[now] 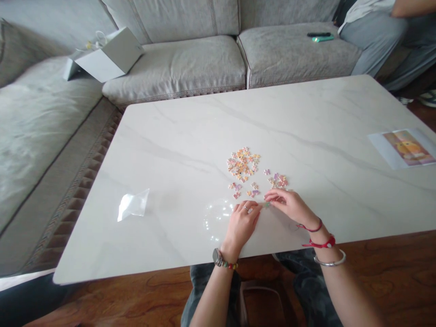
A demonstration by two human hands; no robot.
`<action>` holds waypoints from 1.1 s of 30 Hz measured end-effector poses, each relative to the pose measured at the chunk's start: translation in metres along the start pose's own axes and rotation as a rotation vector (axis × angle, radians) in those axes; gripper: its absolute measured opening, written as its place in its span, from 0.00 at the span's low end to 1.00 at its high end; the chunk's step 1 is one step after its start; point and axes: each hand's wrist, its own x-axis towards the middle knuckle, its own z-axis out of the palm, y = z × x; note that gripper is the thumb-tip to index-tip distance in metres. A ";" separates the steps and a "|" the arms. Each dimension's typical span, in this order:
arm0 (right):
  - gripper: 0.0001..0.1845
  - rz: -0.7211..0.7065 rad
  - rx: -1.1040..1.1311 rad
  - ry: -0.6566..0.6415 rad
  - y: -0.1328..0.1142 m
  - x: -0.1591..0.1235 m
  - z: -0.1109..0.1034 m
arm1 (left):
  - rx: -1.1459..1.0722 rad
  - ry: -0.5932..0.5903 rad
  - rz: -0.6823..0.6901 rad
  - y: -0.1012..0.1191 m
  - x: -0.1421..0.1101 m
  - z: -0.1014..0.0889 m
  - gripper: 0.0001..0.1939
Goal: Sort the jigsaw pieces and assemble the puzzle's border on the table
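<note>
Jigsaw pieces (242, 164) lie beyond left hand (241, 225) and right hand (289, 205), both pinching 1 piece (266, 205), plastic bag (133, 205) aside.

left hand (241, 225) beside right hand (289, 206)

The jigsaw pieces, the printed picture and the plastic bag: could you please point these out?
Jigsaw pieces (241, 164), head view, pile's centre.
Printed picture (407, 147), head view, coloured image.
Plastic bag (132, 205), head view, its middle.

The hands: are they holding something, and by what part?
A small puzzle piece, pinched in the right hand's fingertips; which edge is held is too small to tell.
</note>
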 end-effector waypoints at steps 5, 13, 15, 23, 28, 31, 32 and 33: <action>0.13 -0.059 -0.124 -0.036 0.002 -0.003 0.009 | 0.016 -0.004 0.012 0.004 -0.001 0.003 0.12; 0.15 -0.142 -0.261 0.018 0.006 -0.004 0.019 | 0.058 0.009 -0.015 0.014 -0.005 0.005 0.12; 0.15 -0.162 -0.289 0.055 0.007 -0.004 0.021 | 0.072 0.002 -0.021 0.016 -0.006 0.005 0.12; 0.09 -0.197 -0.398 0.124 0.005 -0.002 0.022 | 0.146 -0.021 -0.020 0.020 -0.008 0.007 0.14; 0.09 -0.210 -0.395 0.144 0.002 -0.001 0.022 | 0.174 -0.002 -0.035 0.021 -0.008 0.009 0.13; 0.09 -0.228 -0.414 0.143 0.002 -0.001 0.024 | 0.172 0.005 -0.030 0.020 -0.007 0.010 0.13; 0.09 -0.229 -0.426 0.147 0.002 -0.001 0.024 | 0.172 0.007 -0.031 0.020 -0.007 0.010 0.13; 0.09 -0.227 -0.439 0.153 0.003 -0.001 0.026 | 0.174 0.008 -0.037 0.021 -0.007 0.010 0.13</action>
